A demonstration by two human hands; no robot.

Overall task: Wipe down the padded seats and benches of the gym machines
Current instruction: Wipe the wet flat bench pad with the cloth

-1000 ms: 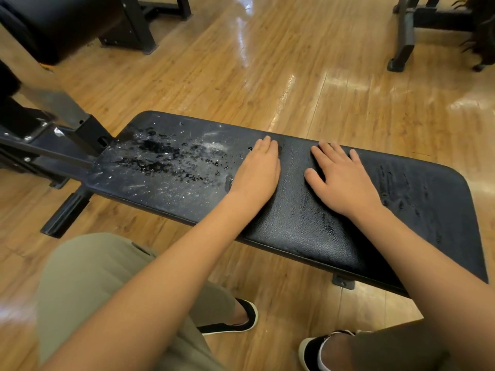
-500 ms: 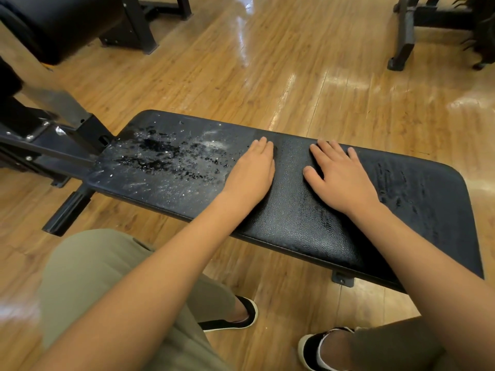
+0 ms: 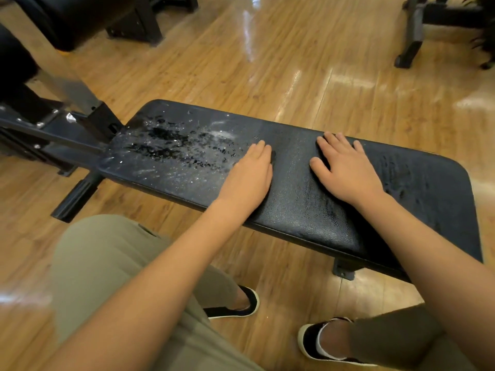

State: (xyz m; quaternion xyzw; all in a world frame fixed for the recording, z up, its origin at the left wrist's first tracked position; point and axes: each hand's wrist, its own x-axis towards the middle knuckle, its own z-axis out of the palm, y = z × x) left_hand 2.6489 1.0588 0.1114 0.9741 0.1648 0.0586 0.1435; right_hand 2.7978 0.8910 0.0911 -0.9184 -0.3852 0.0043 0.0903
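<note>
A black padded bench [image 3: 292,199] runs across the middle of the view from upper left to lower right. Water droplets and pale smears [image 3: 176,148] cover its left end. My left hand [image 3: 247,176] lies flat on the pad with fingers straight, at the right edge of the wet patch. My right hand [image 3: 345,170] rests flat on the pad a short way to the right, fingers spread. Neither hand holds anything, and no cloth is in view. Faint wet streaks [image 3: 401,178] show on the pad right of my right hand.
The bench's black steel frame [image 3: 61,135] and a foot bar [image 3: 77,196] extend left. Another black padded machine [image 3: 80,17] stands at the top left, and a machine leg [image 3: 409,46] at the top right. My legs and shoes are below the bench on the wooden floor [image 3: 267,62].
Both hands stay flat on the pad. My left hand has slid slightly left toward the wet patch; the right hand has hardly moved.
</note>
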